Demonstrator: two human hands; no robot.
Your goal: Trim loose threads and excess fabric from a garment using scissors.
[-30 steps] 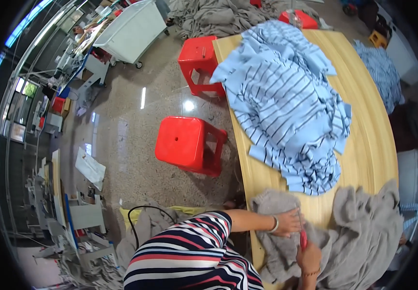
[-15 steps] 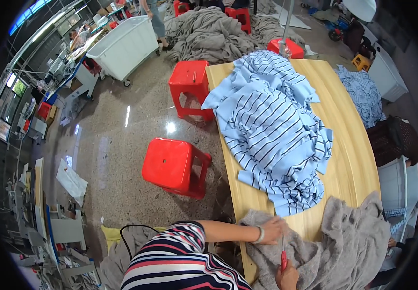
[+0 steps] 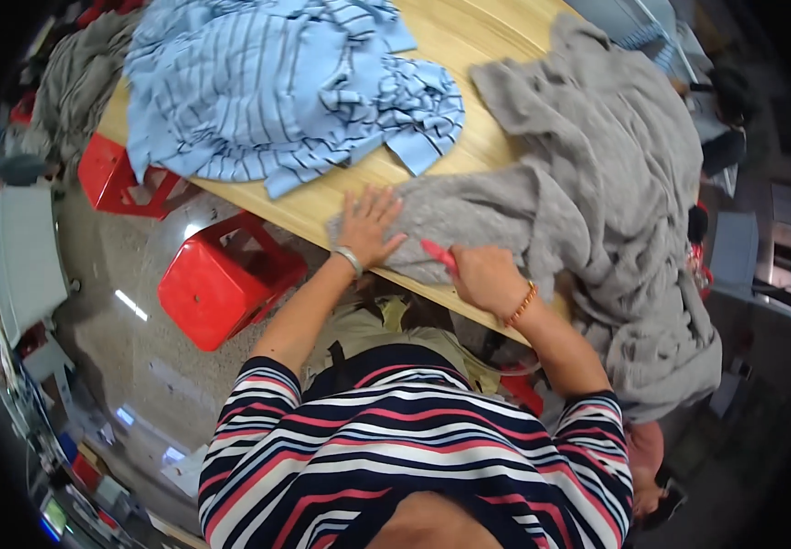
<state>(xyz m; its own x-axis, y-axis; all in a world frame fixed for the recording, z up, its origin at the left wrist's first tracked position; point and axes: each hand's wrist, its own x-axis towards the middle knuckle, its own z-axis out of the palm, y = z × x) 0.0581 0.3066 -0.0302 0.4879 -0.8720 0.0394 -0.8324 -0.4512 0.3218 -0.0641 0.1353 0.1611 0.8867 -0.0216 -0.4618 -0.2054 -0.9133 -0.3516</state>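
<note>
My left hand lies flat with spread fingers on the end of a grey fuzzy cloth, at the table's near edge. Just right of it, my right hand is closed around a red-handled tool over the same cloth. The tool's thin metal shaft showed earlier; its tip cannot be made out now. The grey cloth runs rightward in loose folds and hangs off the table's right side. Beyond my left hand rests a heap of light blue, dark-striped fabric.
The wooden table slants across in front of me. Two red plastic stools stand by its left side. Farther left are a white bin and a grey fabric pile. Another person is at the lower right.
The view has swung rightward and down, so the table now sits higher and farther left. My left hand, blurred before, now lies flat. My right hand still holds the red-handled tool.
</note>
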